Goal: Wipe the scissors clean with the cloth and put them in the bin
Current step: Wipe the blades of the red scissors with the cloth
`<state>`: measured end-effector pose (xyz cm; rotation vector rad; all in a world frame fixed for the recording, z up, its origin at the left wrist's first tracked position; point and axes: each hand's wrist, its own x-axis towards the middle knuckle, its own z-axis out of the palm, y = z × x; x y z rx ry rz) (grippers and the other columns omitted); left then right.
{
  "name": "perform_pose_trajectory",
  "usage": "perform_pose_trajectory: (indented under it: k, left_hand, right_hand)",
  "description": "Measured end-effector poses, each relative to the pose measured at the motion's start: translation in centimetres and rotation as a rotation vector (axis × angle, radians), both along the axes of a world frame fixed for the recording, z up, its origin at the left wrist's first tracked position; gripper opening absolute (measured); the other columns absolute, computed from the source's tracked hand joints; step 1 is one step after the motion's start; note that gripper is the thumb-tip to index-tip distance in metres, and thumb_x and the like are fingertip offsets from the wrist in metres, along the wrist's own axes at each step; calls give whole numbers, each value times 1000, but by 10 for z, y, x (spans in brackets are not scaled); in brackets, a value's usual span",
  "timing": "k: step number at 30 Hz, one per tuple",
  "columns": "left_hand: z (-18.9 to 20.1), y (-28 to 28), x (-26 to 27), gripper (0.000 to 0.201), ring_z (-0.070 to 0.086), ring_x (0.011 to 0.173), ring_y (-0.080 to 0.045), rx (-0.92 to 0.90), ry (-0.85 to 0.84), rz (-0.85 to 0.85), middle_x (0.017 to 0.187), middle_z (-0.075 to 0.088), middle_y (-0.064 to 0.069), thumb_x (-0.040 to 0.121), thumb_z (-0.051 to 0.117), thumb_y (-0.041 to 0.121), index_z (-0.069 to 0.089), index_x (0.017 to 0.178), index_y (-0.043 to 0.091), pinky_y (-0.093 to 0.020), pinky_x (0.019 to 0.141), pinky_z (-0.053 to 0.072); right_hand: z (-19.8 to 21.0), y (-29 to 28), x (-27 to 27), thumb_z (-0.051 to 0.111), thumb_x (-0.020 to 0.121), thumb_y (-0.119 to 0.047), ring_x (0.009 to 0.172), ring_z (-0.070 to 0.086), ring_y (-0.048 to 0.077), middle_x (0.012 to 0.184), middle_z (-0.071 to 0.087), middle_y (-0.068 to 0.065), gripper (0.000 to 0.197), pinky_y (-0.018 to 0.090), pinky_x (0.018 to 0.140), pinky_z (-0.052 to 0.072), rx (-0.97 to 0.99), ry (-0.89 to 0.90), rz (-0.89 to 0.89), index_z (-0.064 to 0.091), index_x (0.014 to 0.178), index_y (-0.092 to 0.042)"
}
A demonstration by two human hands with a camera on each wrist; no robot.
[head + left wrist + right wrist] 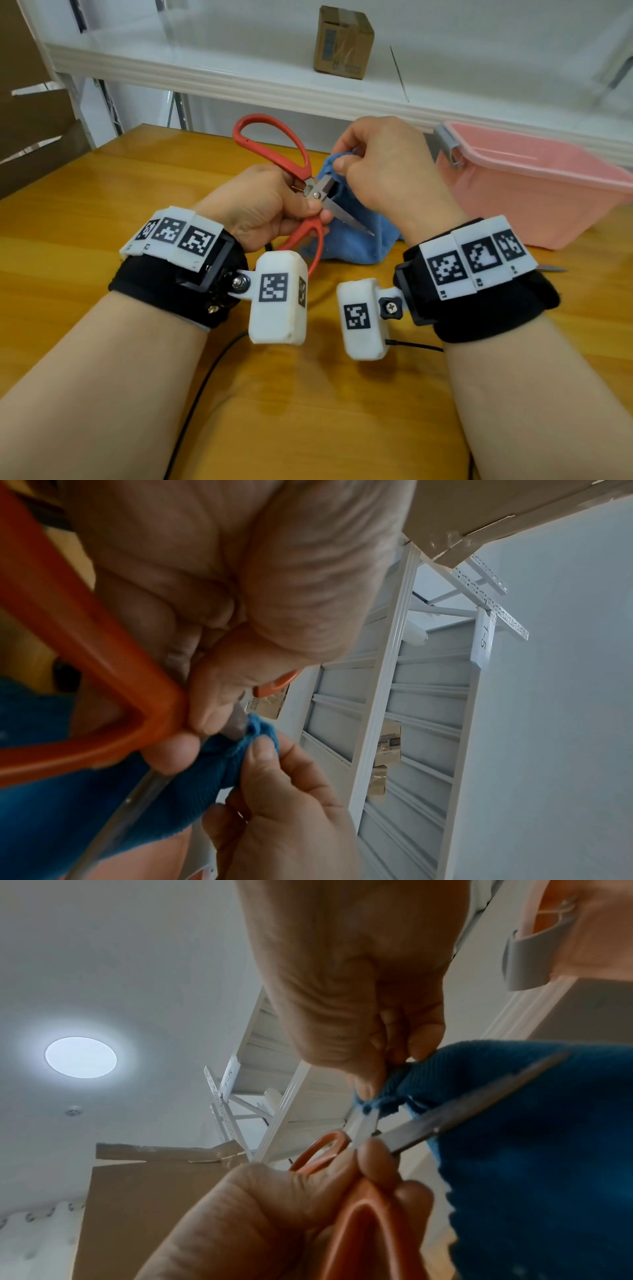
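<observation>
Red-handled scissors [317, 192] are held above the wooden table, spread apart, one blade pointing right and down. My left hand [270, 202] grips them at the pivot and lower handle [85, 653]. My right hand [380, 171] pinches a fold of the blue cloth [356, 236] over the other blade near the pivot; that blade is mostly hidden by the cloth. In the right wrist view the bare blade [479, 1104] lies across the cloth [534, 1150], with thumb and finger pinching the cloth's edge. The rest of the cloth hangs down to the table.
A pink plastic bin [534, 192] with a grey clip stands on the table at the right, near my right hand. A white shelf [239, 72] with a small cardboard box [342, 41] runs behind. Brown cardboard [30, 137] stands at the left. Black cables trail on the table near me.
</observation>
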<state>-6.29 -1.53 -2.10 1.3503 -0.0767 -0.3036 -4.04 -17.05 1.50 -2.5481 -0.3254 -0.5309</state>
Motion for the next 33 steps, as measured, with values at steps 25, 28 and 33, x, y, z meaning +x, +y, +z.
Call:
perform_pose_trajectory:
  k: [25, 28, 33]
  left_hand:
    - [5, 18, 3, 10, 73, 79, -18, -202, 158, 56, 84, 70, -13, 92, 52, -4, 57, 95, 5, -26, 55, 58]
    - [4, 18, 6, 9, 74, 82, -18, -236, 167, 122, 83, 71, -12, 92, 54, -4, 57, 95, 4, -28, 60, 60]
    - [3, 20, 9, 11, 71, 99, -24, -342, 203, 270, 86, 72, -15, 89, 59, -4, 57, 89, 7, -36, 78, 60]
  right_hand:
    - [16, -37, -1, 56, 96, -15, 88, 62, 18, 96, 65, 1, 10, 30, 72, 52, 164, -184, -56, 62, 101, -21]
    - [24, -40, -6, 56, 94, -13, 93, 60, 19, 97, 63, 0, 14, 34, 76, 51, 26, -157, -108, 65, 101, -21]
    - [33, -33, -17, 62, 93, -16, 90, 62, 21, 92, 65, -2, 14, 31, 71, 50, -149, 103, -58, 66, 86, -27]
